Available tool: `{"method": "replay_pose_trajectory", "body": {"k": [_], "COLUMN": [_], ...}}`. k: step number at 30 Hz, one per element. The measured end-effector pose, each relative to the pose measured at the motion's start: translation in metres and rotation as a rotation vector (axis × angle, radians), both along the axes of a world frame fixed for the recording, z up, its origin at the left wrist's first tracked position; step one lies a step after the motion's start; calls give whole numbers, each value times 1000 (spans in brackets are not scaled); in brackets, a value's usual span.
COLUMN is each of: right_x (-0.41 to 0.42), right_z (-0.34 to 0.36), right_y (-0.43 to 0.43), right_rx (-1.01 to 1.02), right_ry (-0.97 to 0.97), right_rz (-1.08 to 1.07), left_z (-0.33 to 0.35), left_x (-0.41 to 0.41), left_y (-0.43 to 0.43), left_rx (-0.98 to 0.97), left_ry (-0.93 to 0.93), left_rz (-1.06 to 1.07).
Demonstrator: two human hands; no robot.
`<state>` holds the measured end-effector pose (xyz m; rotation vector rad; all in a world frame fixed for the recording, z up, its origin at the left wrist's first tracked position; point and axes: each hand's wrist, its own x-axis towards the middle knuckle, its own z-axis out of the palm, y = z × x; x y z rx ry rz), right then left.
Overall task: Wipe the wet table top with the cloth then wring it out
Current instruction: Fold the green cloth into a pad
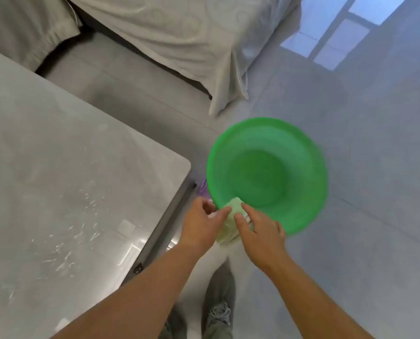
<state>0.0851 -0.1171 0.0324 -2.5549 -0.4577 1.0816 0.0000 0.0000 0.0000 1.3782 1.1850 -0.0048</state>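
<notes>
Between the two hands, the cloth [234, 222] is sitting as a bunched roll, its long axis running from the wrists out to the rim of the green basin [301, 216]. The left hand [199, 223] and right hand [259, 230] are both gripping it, fingers curling over pale green, crumpled fabric (somewhat blurred). The streaked table [57, 167] edge is lying just left of the left hand; open floor [363, 143] is spreading beyond the right.

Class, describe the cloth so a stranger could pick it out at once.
Find the grey table, then the round green basin beside its corner. At the basin's near rim, the left hand and right hand hold a bunched cloth: pale green, paler than the basin.
</notes>
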Motion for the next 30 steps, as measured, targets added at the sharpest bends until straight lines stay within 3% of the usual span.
{"method": "replay_pose_trajectory", "body": {"k": [4,6,11,15,20,25,30], "right_x": [-7,-13,-18,-25,-33,-57,-110], "right_z": [-22,-27,-25,-1,37,68,84], "right_y": [6,6,2,7,39,125,228], "right_rx": [-171,-139,139,451,586,586,534], "right_ry": [-79,-48,17,199,285,455,441], "right_rz": [90,61,-123,-478,-642,-513,-251], "left_z": [-9,-14,-8,19,64,106,129], "left_x": [8,5,-3,-12,-35,-78,-146], "left_y": [1,-2,-9,-13,26,97,176], "left_rx": [-38,-46,-230,-351,-447,-411,-246], "left_ry": [43,45,-34,-158,-298,-332,-306], "left_rz": [-34,-26,-14,33,188,348,435]}}
